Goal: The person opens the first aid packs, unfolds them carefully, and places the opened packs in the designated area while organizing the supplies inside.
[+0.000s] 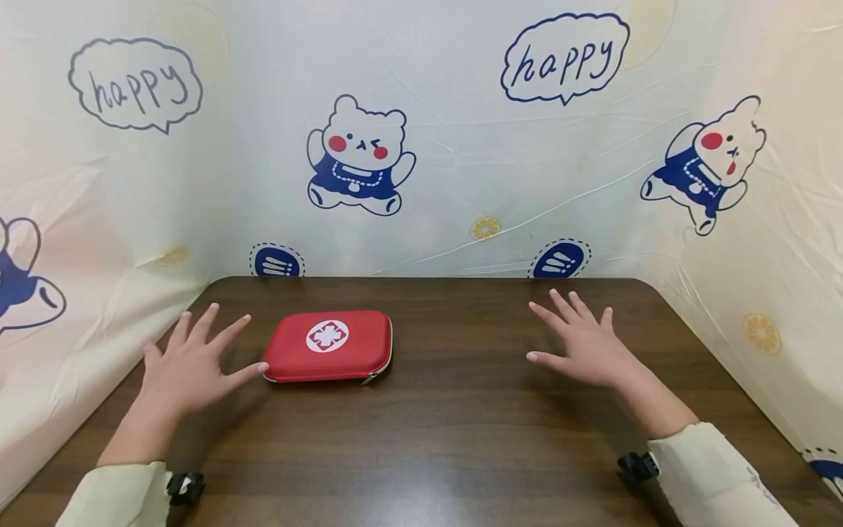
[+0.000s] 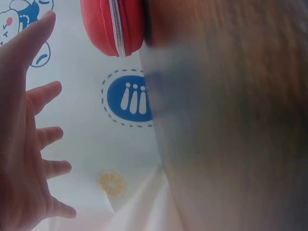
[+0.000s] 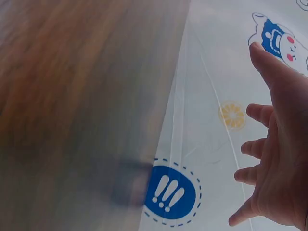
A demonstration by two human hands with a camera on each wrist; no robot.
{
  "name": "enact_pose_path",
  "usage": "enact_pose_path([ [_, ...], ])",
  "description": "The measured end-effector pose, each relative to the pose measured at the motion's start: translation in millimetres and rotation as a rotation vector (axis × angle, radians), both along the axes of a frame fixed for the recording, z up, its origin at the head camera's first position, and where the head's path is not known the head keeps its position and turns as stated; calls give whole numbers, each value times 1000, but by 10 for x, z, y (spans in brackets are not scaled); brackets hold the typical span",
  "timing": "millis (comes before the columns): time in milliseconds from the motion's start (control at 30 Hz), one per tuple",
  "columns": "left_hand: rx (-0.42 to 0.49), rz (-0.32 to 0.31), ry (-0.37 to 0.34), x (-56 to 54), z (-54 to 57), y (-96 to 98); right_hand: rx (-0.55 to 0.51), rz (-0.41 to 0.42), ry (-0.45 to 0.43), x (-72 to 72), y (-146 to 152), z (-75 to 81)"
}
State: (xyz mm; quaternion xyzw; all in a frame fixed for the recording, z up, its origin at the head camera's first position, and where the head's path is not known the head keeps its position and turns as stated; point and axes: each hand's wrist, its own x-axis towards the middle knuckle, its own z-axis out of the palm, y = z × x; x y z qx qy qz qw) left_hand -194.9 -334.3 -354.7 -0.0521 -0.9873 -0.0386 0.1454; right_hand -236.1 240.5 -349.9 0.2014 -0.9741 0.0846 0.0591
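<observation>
A red zippered first-aid case (image 1: 356,348) with a white cross emblem lies on the wooden table, left of the middle. Its zipper runs along the near and right edges, the pull hanging at the front right corner. My left hand (image 1: 187,373) is spread over the table just left of the case, its thumb tip overlapping the case's near left corner in the head view. In the left wrist view the red case (image 2: 98,24) appears beyond the thumb. Over the right side of the table, my right hand (image 1: 589,348) is spread with nothing in it.
The brown table (image 1: 448,454) has rounded far corners. A pale curtain (image 1: 454,161) printed with bears, lemon slices and "happy" bubbles closes off the back and both sides. Each wrist carries a small black device (image 1: 186,488) by the cuff.
</observation>
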Motion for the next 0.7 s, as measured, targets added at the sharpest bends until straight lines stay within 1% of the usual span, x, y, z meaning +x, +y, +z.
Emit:
enact_pose_path([
  [233,29,-16,-35,-47,9,54,-58,64,-13,-59,-162,11],
  [333,46,-21,-60,-66,6,73,-67,96,-17,-80,-226,1],
  [467,68,-31,-79,-80,2,96,-79,116,-33,-93,-296,-1],
  [567,81,-39,-76,-86,-3,116,-111,127,-42,-92,-350,24],
  [700,100,-58,-56,-97,-13,142,-137,154,-32,-96,-428,53],
])
